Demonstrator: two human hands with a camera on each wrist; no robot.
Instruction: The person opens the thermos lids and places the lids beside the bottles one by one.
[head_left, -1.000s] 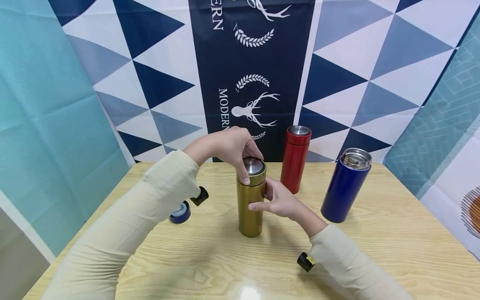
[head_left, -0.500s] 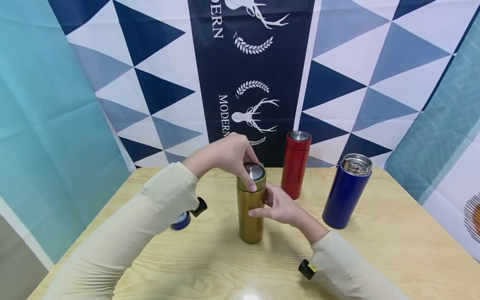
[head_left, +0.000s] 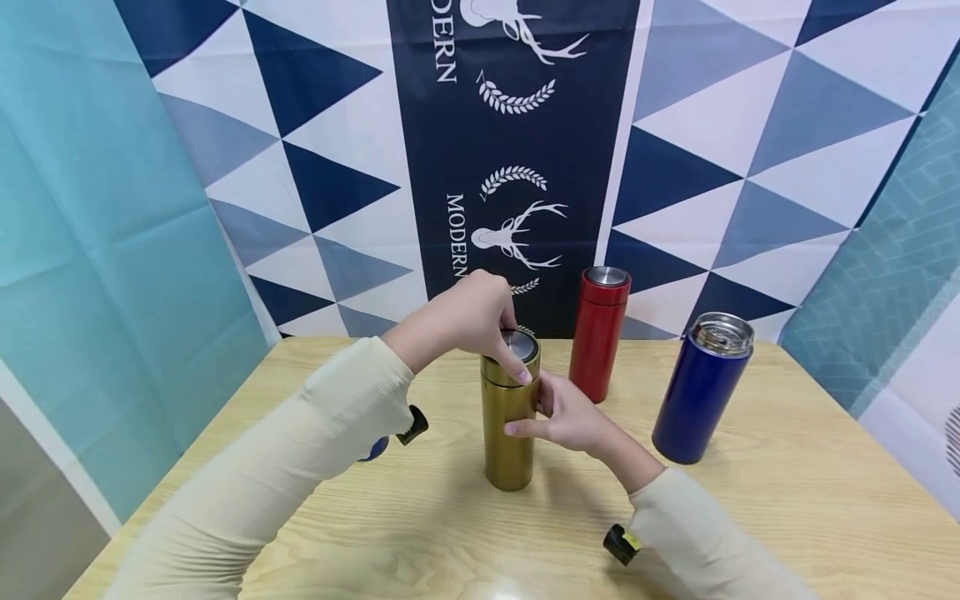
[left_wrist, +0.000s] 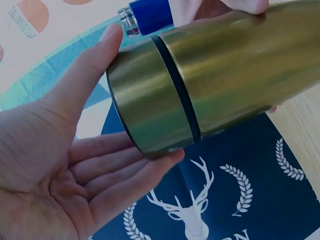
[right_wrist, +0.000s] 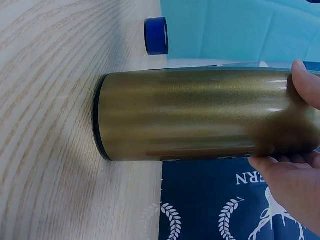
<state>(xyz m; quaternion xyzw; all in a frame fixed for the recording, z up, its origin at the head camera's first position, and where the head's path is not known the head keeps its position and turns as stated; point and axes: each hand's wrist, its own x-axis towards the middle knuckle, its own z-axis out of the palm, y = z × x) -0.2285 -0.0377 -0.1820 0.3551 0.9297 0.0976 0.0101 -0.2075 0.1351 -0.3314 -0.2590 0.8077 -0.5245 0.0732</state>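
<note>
1. Gold flask (head_left: 508, 454) stands upright on the tabletop (head_left: 420, 533), its long axis vertical, between the two hands.
2. Left hand (head_left: 476, 312) reaches over the top from the left, thumb and fingers (left_wrist: 117, 197) on opposite sides of the gold cap (left_wrist: 150, 97), pinching it.
3. Right hand (head_left: 566, 414) grips the upper body from the right, just below the cap, its fingers clamped around the side.
4. Both hands touch the flask; the left sits higher, over the axis, the right beside it.
5. Uncapped blue flask (head_left: 697, 408) stands farther right.
</note>
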